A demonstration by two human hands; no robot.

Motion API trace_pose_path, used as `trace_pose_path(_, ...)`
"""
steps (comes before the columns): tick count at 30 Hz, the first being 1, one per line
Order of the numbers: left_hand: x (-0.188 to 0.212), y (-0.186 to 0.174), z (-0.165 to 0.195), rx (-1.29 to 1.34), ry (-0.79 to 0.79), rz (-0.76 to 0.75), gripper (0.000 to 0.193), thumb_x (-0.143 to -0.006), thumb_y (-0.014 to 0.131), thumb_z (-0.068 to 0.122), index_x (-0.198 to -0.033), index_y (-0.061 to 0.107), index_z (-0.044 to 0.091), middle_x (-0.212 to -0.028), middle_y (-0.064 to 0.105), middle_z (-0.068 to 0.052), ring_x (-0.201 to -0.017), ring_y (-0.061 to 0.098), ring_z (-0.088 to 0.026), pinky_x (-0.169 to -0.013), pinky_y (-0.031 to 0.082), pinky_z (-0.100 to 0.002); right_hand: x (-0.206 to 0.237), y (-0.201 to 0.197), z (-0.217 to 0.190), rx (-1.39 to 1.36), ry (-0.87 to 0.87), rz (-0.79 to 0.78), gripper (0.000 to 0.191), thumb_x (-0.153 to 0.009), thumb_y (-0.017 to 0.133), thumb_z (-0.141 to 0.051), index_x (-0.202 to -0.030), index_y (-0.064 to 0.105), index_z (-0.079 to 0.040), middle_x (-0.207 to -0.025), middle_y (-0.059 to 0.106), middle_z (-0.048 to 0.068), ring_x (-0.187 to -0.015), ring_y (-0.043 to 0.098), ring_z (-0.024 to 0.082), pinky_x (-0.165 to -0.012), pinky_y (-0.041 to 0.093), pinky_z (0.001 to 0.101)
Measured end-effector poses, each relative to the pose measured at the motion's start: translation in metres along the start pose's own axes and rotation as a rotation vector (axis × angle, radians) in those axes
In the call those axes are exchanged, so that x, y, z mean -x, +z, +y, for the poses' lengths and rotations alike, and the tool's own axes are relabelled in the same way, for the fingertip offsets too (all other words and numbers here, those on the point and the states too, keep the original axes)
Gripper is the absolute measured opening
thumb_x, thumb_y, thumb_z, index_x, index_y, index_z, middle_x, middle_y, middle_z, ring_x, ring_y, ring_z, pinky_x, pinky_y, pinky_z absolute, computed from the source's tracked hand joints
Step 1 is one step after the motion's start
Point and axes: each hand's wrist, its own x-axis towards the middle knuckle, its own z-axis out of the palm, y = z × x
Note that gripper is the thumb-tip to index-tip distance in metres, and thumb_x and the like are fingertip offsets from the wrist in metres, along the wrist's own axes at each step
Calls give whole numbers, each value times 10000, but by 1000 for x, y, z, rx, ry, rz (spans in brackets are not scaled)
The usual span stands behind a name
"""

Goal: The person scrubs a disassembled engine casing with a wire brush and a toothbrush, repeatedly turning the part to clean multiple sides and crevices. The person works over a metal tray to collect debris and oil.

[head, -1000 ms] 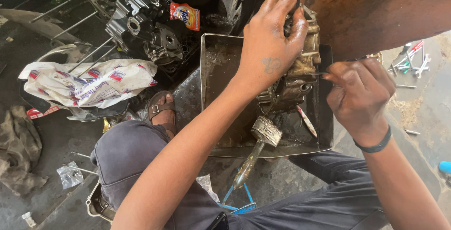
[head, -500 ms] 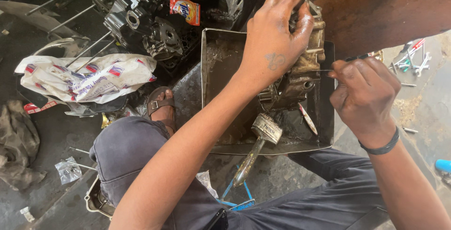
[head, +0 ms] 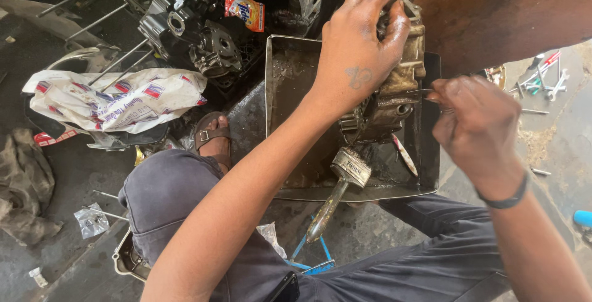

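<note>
Left hand (head: 361, 61), greasy, was spread and clamped over the top of a grimy cast-metal engine casing (head: 394, 101) at upper centre of the frame, fingers curled round its far edge. Right hand (head: 478, 126) at centre right was closed in a pinch on a thin metal tool (head: 425, 94), tip touching the casing's side; tool type too small to tell. Casing sat in a shallow square steel tray (head: 283, 92), oily and dark inside, on the floor. A piston with connecting rod (head: 342, 182) lay tilted over the tray's lower rim, rod end hanging outside. Risk: oily skin plus slick metal meant the thin tool could likely skid off and jab the left hand, or the casing could twist in the tray; the piston looked liable to roll off the rim. Upper left: ribbed dark engine block (head: 191, 30), orange sachet (head: 245, 11), crumpled printed sack (head: 111, 101). Sandalled foot (head: 213, 138) just left of tray.
</note>
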Motion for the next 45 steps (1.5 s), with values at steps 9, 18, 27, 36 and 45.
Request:
trace_pose_path(9,0,1,4,21,31,36,470,-1034,668,155,-1477,511,177,-1011,654,-76,-823,708,-229,-766,577,-348,-33,-33,14,-208,83,-369,231,-845,598,73,-1030,685,-34,-863,726,117,-775,711,331,-643,550,384)
trace_pose_path(18,1,-1,1,26,18,7,516,-1010,677,161,-1494,500,178,-1029,654,-83,-846,712,-248,-786,577,-367,-47,-44,-6,8,-73,-249,214,-805,626,98,-958,691,-37,-829,691,122,-741,672,332,-642,523,403)
trace_pose_path(27,-2,0,4,-9,-6,22,511,-1028,654,187,-1515,501,199,-1040,657,-77,-815,710,-243,-761,580,-374,-24,-13,-1,86,-180,14,130,-811,724,100,-856,651,1,-723,606,135,-667,605,320,-628,486,405)
trace_pose_path(36,1,4,5,4,7,24,468,-1021,660,170,-1461,500,193,-1048,652,-82,-831,705,-265,-768,574,-384,-19,-27,8,-58,11,-287,216,-865,614,83,-1012,676,-61,-924,724,101,-793,698,312,-661,532,376)
trace_pose_path(45,1,6,3,-21,-11,15,491,-1014,658,212,-1486,522,185,-1095,660,-82,-810,710,-261,-742,579,-379,-38,-35,24,-165,3,-463,301,-796,595,70,-1060,677,-49,-874,746,105,-787,712,332,-661,558,384)
